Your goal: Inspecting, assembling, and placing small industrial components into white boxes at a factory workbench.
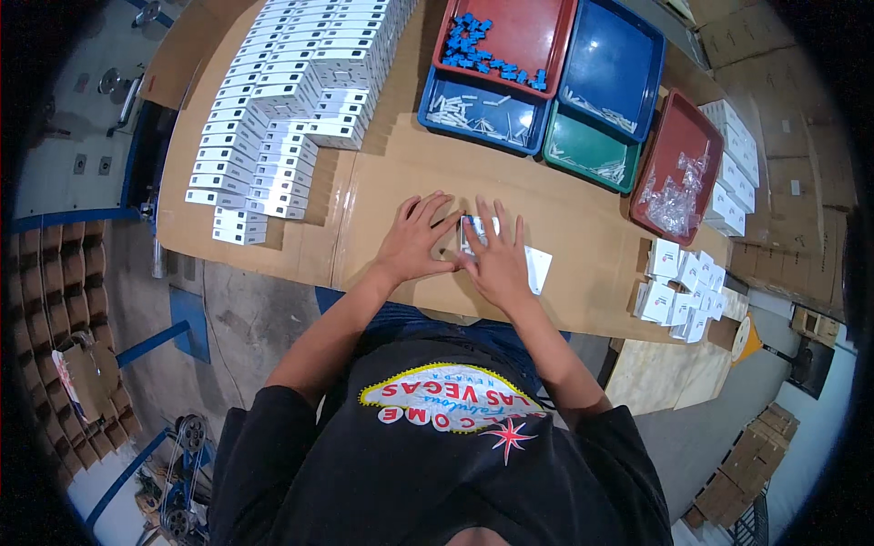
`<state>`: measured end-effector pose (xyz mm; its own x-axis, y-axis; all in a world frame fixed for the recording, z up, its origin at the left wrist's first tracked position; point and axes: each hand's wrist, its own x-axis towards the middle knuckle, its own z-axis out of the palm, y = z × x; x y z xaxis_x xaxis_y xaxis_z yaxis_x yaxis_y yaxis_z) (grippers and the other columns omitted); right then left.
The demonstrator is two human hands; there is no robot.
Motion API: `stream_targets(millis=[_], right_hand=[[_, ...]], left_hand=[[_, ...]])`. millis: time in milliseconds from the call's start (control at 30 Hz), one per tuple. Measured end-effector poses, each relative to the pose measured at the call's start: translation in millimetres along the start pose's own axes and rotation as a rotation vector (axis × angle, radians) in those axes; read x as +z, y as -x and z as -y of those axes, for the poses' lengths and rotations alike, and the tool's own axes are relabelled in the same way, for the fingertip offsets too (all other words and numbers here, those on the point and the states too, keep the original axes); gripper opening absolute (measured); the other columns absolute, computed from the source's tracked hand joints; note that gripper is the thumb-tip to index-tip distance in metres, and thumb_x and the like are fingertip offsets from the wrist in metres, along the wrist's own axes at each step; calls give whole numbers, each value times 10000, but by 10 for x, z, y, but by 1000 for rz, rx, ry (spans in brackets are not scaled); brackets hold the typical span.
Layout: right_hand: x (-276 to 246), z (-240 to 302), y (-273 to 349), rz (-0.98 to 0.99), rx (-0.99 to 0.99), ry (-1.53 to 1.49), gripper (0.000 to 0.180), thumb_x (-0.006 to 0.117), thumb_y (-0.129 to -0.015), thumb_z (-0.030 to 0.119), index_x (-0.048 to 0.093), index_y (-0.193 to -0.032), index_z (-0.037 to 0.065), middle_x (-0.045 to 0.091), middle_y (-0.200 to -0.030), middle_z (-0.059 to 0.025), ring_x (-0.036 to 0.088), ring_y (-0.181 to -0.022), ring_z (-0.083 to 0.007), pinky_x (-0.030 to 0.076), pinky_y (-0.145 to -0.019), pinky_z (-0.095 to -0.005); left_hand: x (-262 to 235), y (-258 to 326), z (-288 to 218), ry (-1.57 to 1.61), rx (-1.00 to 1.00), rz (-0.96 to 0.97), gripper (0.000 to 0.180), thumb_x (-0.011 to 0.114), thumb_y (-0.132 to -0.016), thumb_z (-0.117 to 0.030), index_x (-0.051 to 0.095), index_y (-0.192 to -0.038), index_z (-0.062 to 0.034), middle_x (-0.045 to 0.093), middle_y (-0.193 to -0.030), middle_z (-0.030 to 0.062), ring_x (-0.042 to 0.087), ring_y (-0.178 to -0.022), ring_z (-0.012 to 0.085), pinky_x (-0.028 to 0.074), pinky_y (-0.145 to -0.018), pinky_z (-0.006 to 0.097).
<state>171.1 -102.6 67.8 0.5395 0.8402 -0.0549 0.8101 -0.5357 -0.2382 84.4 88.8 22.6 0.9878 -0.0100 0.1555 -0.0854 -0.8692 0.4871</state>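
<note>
On the cardboard-covered table (401,173), a small white printed piece (471,234) with blue and red marks lies between my hands. My right hand (496,259) rests over it with the fingers stretched out and apart, hiding much of it. Beside its left edge is my left hand (414,241), its fingers spread and the index fingertip close to the piece; whether it touches cannot be made out. A white flat card or flap (539,271) shows by the right side of my right hand.
Stacked white boxes (273,127) stand at the left. Beyond my hands are a red tray (537,27) with blue parts, blue trays (619,55) and a green tray (583,136) with white sticks. At right are a red tray (669,127) with clear bags and small white boxes (660,300).
</note>
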Motion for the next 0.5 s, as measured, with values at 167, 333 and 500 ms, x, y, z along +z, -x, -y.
stream_targets(millis=[167,333,500], right_hand=[[135,10,-4,24,34,17,625,568,-1013,466,530,-1509,88,214,-1708,-159,195,-1567,-401,146,-1220,-676],[121,-5,27,66,27,38,651,600,-1007,434,475,-1547,91,203,-1705,-188,184,-1568,-411,153,-1228,-657],[-213,-269,147,-330,216,-387,566,690,-957,285,541,-1463,82,371,-1608,-232,443,-1423,-423,411,-1131,-486]], left_hand=[[-2,-17,12,-9,-1,-6,832,756,-762,-573,564,-1460,-163,447,-1540,138,352,-1496,304,241,-1221,529],[9,-17,-4,24,10,-16,833,760,-765,-569,554,-1465,-165,454,-1537,127,354,-1495,298,245,-1221,525],[11,-26,-22,37,-11,-5,851,767,-772,-619,551,-1464,-173,461,-1530,119,359,-1488,301,241,-1226,525]])
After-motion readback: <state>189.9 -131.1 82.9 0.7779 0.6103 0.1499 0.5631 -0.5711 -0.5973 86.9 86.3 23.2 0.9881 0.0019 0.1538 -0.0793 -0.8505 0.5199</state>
